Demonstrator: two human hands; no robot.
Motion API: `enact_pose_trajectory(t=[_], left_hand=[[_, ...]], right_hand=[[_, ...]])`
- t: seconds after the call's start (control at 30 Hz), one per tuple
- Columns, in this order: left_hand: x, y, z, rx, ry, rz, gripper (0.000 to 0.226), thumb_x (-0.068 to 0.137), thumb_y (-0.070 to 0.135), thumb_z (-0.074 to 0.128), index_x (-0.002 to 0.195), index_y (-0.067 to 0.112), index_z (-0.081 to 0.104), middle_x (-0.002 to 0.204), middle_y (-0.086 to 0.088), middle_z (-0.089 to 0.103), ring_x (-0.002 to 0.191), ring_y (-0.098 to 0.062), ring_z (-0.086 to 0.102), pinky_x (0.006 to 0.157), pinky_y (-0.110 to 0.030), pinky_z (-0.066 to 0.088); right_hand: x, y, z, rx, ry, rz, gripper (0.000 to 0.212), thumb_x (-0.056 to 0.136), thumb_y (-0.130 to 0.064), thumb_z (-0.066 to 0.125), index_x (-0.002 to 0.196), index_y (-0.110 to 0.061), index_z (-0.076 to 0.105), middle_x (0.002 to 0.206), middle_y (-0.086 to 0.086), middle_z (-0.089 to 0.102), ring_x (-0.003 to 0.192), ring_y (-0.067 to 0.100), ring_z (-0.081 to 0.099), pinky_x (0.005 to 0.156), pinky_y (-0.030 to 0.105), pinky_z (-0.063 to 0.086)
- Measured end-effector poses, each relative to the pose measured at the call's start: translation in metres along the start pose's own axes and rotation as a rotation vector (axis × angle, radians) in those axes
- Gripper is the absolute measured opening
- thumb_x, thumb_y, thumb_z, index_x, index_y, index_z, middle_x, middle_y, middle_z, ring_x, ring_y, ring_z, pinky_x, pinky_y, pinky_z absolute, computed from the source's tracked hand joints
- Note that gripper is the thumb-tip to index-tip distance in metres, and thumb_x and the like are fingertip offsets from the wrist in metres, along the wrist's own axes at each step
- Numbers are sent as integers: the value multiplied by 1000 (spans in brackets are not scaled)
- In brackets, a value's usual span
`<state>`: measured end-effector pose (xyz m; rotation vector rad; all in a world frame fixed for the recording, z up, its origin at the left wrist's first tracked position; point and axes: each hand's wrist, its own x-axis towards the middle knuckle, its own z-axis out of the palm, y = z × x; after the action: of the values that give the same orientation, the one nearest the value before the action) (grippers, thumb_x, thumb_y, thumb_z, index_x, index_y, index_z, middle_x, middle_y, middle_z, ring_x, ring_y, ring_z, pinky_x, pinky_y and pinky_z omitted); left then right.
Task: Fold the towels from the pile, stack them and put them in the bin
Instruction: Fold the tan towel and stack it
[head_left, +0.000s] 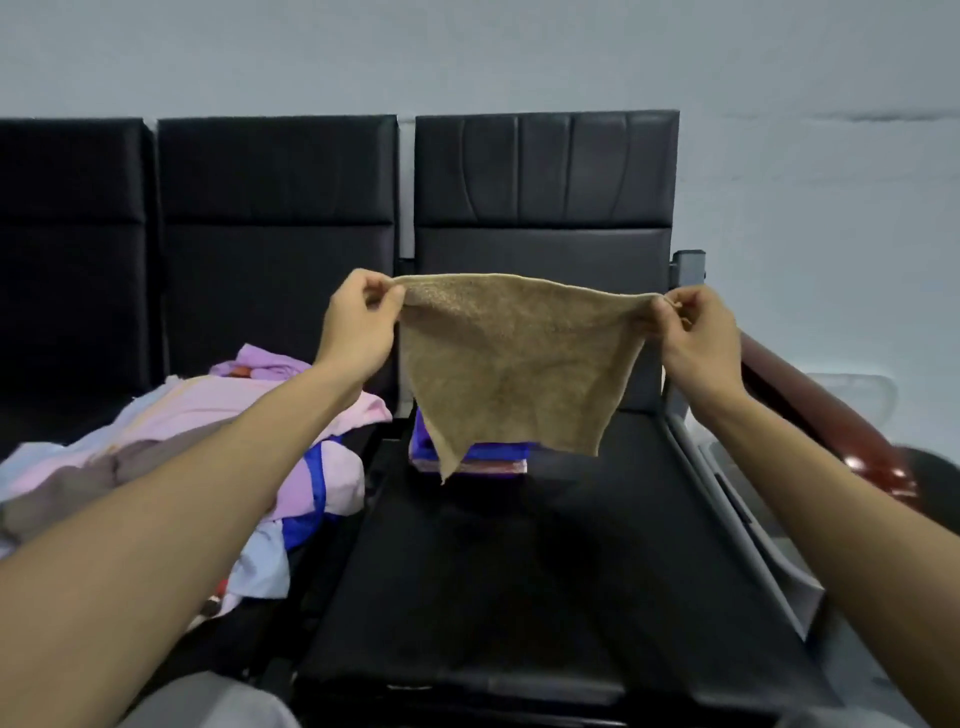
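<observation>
Pinching the top corners of the tan towel (514, 364) at mid-frame, the left hand (358, 325) and right hand (696, 332) hold it above the seat (519, 571); keeping that edge taut and level should square the fold.

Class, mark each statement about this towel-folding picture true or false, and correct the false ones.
1. The left hand and right hand each pinch a top corner of the tan towel. True.
2. The tan towel lies flat on the black seat. False: it hangs in the air above it.
3. A folded stack sits on the seat behind the towel. True.
4. The unfolded pile lies to the person's right. False: it is on their left.
</observation>
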<state>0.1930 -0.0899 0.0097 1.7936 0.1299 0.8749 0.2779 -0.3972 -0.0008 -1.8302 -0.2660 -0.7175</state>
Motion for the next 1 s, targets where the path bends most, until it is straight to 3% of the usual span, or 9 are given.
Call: enact_pose_trajectory(t=[0.13,0.27,0.33,0.43,0.53,0.63,0.8,1.0], left_hand=[[-19,15,-12,52,-55,37,9,94,19,59,87,23,59,91,2,66,92,-15,63,91,-37,53],[-48,8,-28,157,-171,-2,12,95,20,58,83,25,59,84,7,64,80,-6,58,79,-24,46],[-63,-2,-37,145,-285,-87,13,96,19,56,84,21,57,82,3,63,78,-8,57,79,-24,47],[-84,-19,-46,168,-471,-203,13,98,16,52,85,14,53,83,-10,63,80,-18,60,82,-36,53],[-108,-36,-48,262,-631,-282,12,99,12,50,86,12,49,77,-10,60,71,-18,58,67,-28,54],[-128,-57,-46,321,-748,-360,9,99,11,50,90,13,47,73,-8,56,61,-13,56,59,-27,51],[-136,-79,-37,324,-774,-402,9,98,12,51,89,12,47,68,-3,53,50,-5,53,49,-21,50],[-113,-103,-21,365,-699,-362,10,98,17,51,90,13,48,65,-6,59,49,-15,57,44,-27,49]], right_hand=[[-8,-5,-14,6,-79,-27,10,94,-27,60,95,-18,58,89,-4,64,89,15,63,80,30,51],[-30,7,-33,-7,-243,-4,9,90,-26,67,84,-19,64,84,0,68,80,14,63,77,30,50],[-45,12,-43,59,-423,94,11,89,-22,69,79,-18,65,83,3,68,78,14,63,77,32,52],[-64,15,-53,77,-695,235,12,89,-20,68,83,-10,66,83,10,66,74,17,65,72,35,57],[-84,21,-55,-8,-820,320,12,90,-17,66,85,-7,64,79,9,63,68,16,64,60,29,57],[-99,38,-53,-109,-945,419,12,89,-16,67,88,-5,66,82,10,65,74,22,66,63,34,60],[-109,70,-46,-242,-1002,475,15,89,-20,69,91,-6,68,85,12,69,73,23,69,59,31,59],[-99,94,-26,-335,-913,428,21,89,-23,68,94,-3,65,90,13,67,72,24,67,58,31,59]])
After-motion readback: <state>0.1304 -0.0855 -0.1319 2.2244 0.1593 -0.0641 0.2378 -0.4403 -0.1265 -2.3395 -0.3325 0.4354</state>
